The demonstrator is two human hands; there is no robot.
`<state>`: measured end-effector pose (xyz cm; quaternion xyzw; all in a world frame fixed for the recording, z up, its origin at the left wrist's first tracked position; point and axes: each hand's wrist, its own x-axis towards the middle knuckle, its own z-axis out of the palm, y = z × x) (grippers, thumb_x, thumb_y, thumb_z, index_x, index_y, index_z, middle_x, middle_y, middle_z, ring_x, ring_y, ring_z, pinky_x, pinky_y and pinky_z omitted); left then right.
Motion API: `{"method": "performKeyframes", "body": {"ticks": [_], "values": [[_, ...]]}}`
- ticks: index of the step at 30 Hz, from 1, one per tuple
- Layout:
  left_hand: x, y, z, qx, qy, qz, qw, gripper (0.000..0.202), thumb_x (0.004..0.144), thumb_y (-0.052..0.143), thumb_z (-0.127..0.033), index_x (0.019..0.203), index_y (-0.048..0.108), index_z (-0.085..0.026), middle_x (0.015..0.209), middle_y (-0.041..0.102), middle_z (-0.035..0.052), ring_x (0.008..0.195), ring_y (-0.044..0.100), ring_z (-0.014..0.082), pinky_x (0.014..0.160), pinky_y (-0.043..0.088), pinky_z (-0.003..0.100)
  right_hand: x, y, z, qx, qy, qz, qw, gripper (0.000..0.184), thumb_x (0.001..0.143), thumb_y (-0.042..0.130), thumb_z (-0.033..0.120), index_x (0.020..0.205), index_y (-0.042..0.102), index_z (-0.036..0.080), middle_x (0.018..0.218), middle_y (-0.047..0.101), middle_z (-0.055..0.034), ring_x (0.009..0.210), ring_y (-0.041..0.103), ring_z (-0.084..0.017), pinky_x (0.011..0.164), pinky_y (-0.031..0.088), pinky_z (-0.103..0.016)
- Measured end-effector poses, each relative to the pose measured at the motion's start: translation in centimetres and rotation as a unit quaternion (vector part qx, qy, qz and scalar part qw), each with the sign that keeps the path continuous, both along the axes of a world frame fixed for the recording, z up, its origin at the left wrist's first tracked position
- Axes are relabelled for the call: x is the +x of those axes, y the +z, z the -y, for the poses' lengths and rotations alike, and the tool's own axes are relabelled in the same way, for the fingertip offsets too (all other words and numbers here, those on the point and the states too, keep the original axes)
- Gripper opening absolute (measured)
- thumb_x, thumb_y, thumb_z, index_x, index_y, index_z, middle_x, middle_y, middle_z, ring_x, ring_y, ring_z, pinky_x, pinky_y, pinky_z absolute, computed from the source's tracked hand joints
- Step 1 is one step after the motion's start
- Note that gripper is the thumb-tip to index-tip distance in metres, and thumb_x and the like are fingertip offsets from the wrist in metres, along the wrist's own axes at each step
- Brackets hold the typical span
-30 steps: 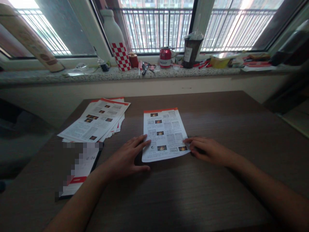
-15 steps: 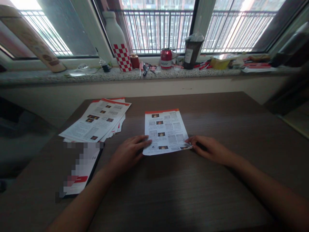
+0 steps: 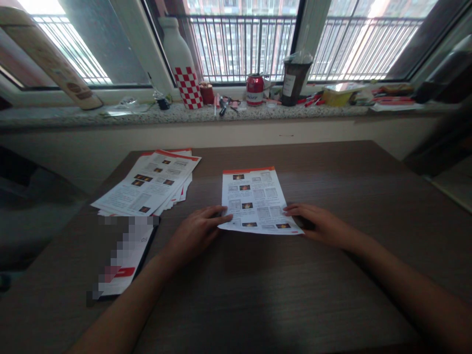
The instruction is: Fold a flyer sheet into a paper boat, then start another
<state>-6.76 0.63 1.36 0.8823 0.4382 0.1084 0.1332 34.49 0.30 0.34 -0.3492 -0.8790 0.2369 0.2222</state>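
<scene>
In the middle of the table lies a printed sheet [image 3: 254, 201] with an orange top band, small photos and text; its near edge looks slightly raised. My left hand [image 3: 197, 228] holds its left edge, two fingers on top and the thumb low beside it. At the opposite edge, my right hand [image 3: 313, 223] has fingertips over the paper and the thumb near the lower right corner, partly hidden. Whether other pages lie beneath the sheet I cannot tell.
Fanned papers [image 3: 147, 182] lie at the table's left. Nearer me is a dark-edged phone [image 3: 127, 273] with a lit, partly blurred screen. Along the windowsill stand a checkered white bottle [image 3: 188, 86], a red can [image 3: 254, 91], a lidded dark drink cup [image 3: 293, 81] and small clutter.
The sheet's lower right corner, curled up under my right fingers before, now lies spread outward. My right fingers have straightened slightly. My left hand has stayed nearly in place.
</scene>
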Motion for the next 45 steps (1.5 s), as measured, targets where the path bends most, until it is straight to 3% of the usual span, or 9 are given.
{"method": "performKeyframes", "body": {"ticks": [6, 15, 25, 37, 42, 45], "values": [[0.1, 0.4, 0.1, 0.0, -0.01, -0.009, 1.0, 0.048, 0.098, 0.056, -0.013, 0.139, 0.068, -0.035, 0.154, 0.057, 0.0051, 0.133, 0.06, 0.0298, 0.111, 0.051, 0.056, 0.1, -0.9, -0.4, 0.036, -0.04, 0.019, 0.998, 0.051, 0.097, 0.068, 0.027, 0.147, 0.057, 0.03, 0.148, 0.063, -0.0102, 0.136, 0.061, -0.028, 0.113, 0.052, -0.053], [-0.1, 0.1, 0.1, -0.008, -0.016, 0.024, 1.0, 0.043, 0.1, 0.056, -0.017, 0.136, 0.07, -0.035, 0.153, 0.056, 0.0068, 0.135, 0.059, 0.0313, 0.111, 0.05, 0.058, 0.0, -1.0, -0.4, 0.053, -0.036, 0.027, 0.998, 0.04, 0.097, 0.062, 0.02, 0.136, 0.067, 0.027, 0.148, 0.063, -0.0112, 0.136, 0.062, -0.028, 0.11, 0.054, -0.052], [0.2, 0.6, 0.3, -0.023, -0.01, 0.043, 0.999, 0.037, 0.099, 0.057, -0.018, 0.13, 0.072, -0.03, 0.148, 0.06, 0.0074, 0.13, 0.062, 0.0292, 0.109, 0.052, 0.055, -0.2, -0.8, -0.2, 0.047, -0.045, 0.033, 0.997, 0.03, 0.1, 0.061, 0.024, 0.128, 0.071, 0.027, 0.146, 0.064, -0.0115, 0.135, 0.062, -0.029, 0.11, 0.055, -0.054], [0.3, 1.0, 0.2, -0.032, 0.004, 0.041, 0.999, 0.048, 0.09, 0.058, -0.008, 0.132, 0.071, -0.028, 0.144, 0.063, 0.0077, 0.131, 0.061, 0.0286, 0.112, 0.05, 0.054, -0.6, -1.1, -0.2, 0.046, -0.071, 0.008, 0.996, 0.024, 0.105, 0.057, 0.031, 0.116, 0.078, 0.027, 0.139, 0.07, -0.008, 0.13, 0.066, -0.029, 0.11, 0.056, -0.051], [0.4, 0.5, 0.0, -0.014, 0.01, 0.083, 0.996, 0.026, 0.101, 0.058, -0.025, 0.119, 0.078, -0.026, 0.131, 0.071, 0.008, 0.121, 0.068, 0.0284, 0.106, 0.055, 0.052, -0.9, -0.9, -0.3, 0.031, -0.07, -0.014, 0.997, 0.029, 0.105, 0.055, 0.03, 0.129, 0.073, 0.03, 0.135, 0.072, -0.0062, 0.129, 0.066, -0.027, 0.11, 0.055, -0.05], [0.5, 0.3, -0.1, -0.002, 0.014, 0.105, 0.994, 0.028, 0.104, 0.056, -0.031, 0.12, 0.077, -0.024, 0.129, 0.072, 0.0089, 0.119, 0.068, 0.0288, 0.105, 0.056, 0.05, -1.3, -0.5, -0.3, 0.019, -0.071, -0.024, 0.997, 0.033, 0.107, 0.052, 0.029, 0.135, 0.069, 0.031, 0.138, 0.07, -0.0057, 0.128, 0.066, -0.026, 0.11, 0.054, -0.048]]}}
